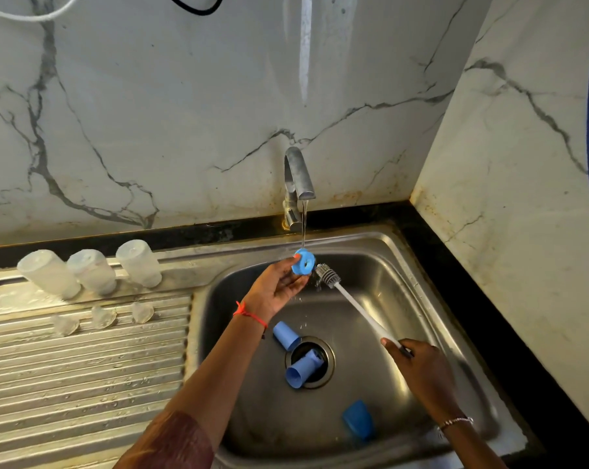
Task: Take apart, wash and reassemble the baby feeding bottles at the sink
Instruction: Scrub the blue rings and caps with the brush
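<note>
We see the left hand (279,286) pinching a blue ring (303,262) under the tap (298,184); the right hand (418,370) grips the brush (327,275) handle, bristles just right of the ring.

Your left hand (277,288) holds a blue bottle ring (303,262) under the running tap (298,184). Your right hand (418,367) grips the brush (327,275) by its white handle, bristles just beside the ring. Three blue caps (286,335) lie in the sink (421,275); three clear bottles (91,271) stand upside down on the drainboard (83,367).
</note>
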